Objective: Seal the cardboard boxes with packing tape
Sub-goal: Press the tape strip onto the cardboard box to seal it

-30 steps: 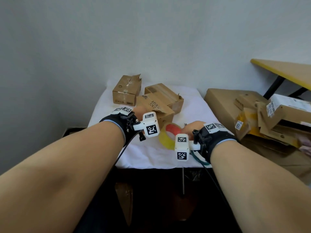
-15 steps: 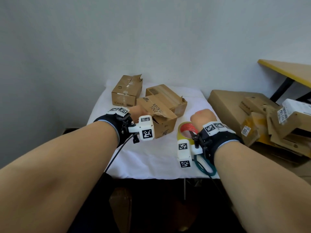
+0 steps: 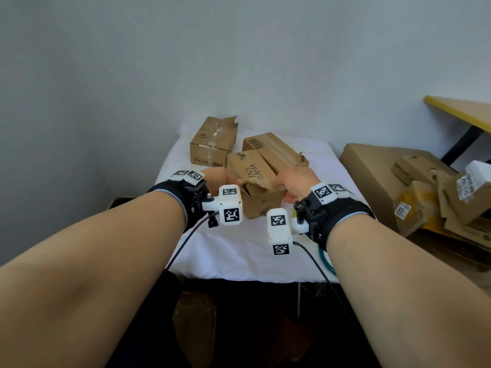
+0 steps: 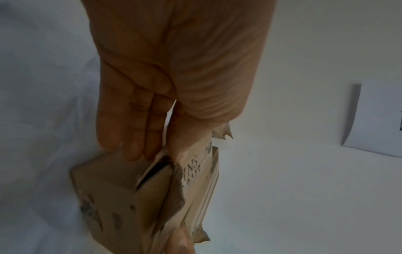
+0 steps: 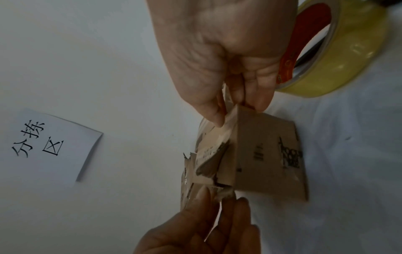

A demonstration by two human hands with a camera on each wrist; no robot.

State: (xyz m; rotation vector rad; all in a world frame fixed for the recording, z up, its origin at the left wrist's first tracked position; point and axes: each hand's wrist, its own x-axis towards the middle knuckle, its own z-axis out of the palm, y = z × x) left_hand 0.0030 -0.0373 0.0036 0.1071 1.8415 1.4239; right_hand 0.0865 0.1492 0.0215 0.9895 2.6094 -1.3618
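Note:
A small worn cardboard box [image 3: 261,201] with torn top flaps stands near the front of the white-clothed table [image 3: 239,248]. My left hand [image 3: 215,177] grips its left end: in the left wrist view the fingers [image 4: 130,134] lie along the side of the box [image 4: 113,197] and the thumb presses the top flap. My right hand [image 3: 295,181] pinches the flap at the right end of the box [image 5: 265,154], thumb on top and fingers [image 5: 259,96] on the side. The yellow tape roll [image 5: 348,51] lies on the cloth just behind my right hand.
Two more brown boxes [image 3: 214,144] [image 3: 276,150] stand behind the held one. Teal scissor handles [image 3: 328,264] show at the table's front right edge. A heap of flattened cardboard [image 3: 398,181] lies right of the table under a yellow-edged table [image 3: 462,110]. A paper note [image 5: 50,146] hangs on the wall.
My right hand left the tape roll and moved forward and left onto the near box's right end. The left hand stayed on the box's left end.

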